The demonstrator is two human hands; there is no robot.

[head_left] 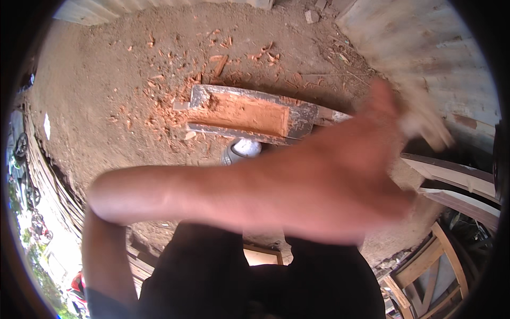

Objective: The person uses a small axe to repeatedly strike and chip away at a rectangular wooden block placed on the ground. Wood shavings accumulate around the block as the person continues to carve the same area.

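My left arm comes up from the lower left, bends at the elbow and reaches across to the right. My left hand (366, 165) is at its end, smeared by motion, so its fingers cannot be read. Just beyond it is a blurred pale, long object (427, 125); whether the hand touches it is unclear. Below the arm lies a dark, weathered timber piece (305, 118) with a reddish recess (244, 111) cut into it. The forearm and hand hide its right end. My right hand does not show.
Reddish wood chips (159, 98) litter the dirt ground around the timber. A rounded grey and white thing (241, 150) sits beside it. Corrugated metal sheet (425, 53) stands at the right, with planks (457, 178) and a wooden frame (425, 266) nearer. Motorbikes (21, 175) are far left.
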